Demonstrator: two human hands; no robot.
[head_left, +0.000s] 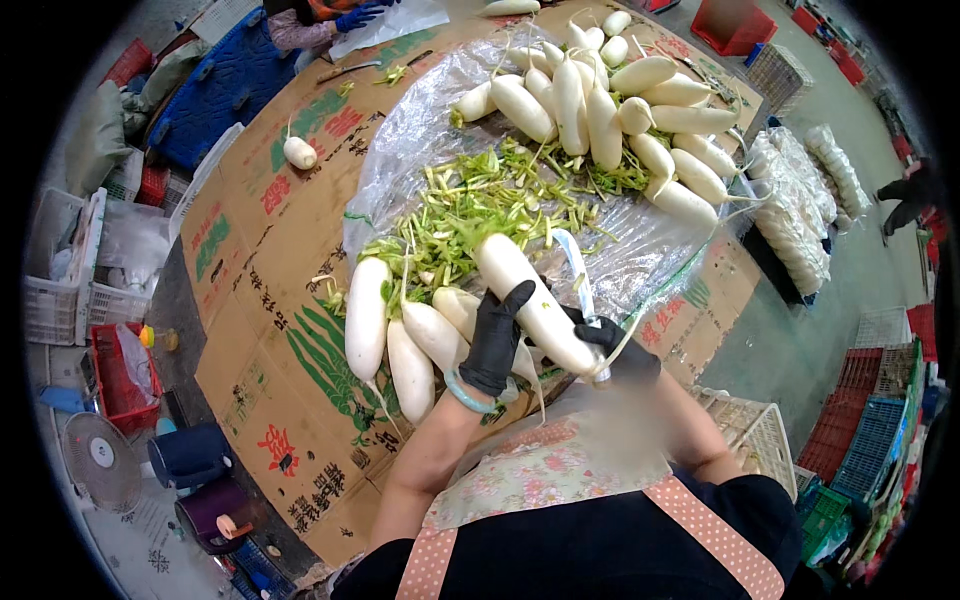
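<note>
My left hand (pixel 492 345), in a black glove, is wrapped round the side of a white daikon radish (pixel 535 305) with trimmed green at its top end. My right hand (pixel 620 350), also gloved in black, is closed on a knife (pixel 574 262) whose pale curved blade stands up beside the radish. Part of the right fingers and the handle is hidden behind the radish. Beside my left hand lie several daikons (pixel 367 320), roots toward me. Cut green leaf stalks (pixel 470 205) are heaped just beyond the held radish.
A clear plastic sheet (pixel 390 165) lies over the cardboard-covered table (pixel 250 350). Several daikons (pixel 570 105) are piled at its far right, and a single radish (pixel 300 152) lies at left. Another knife (pixel 350 70) rests near a co-worker's blue-gloved hand (pixel 358 17). Bagged radishes (pixel 790 215) stand at right.
</note>
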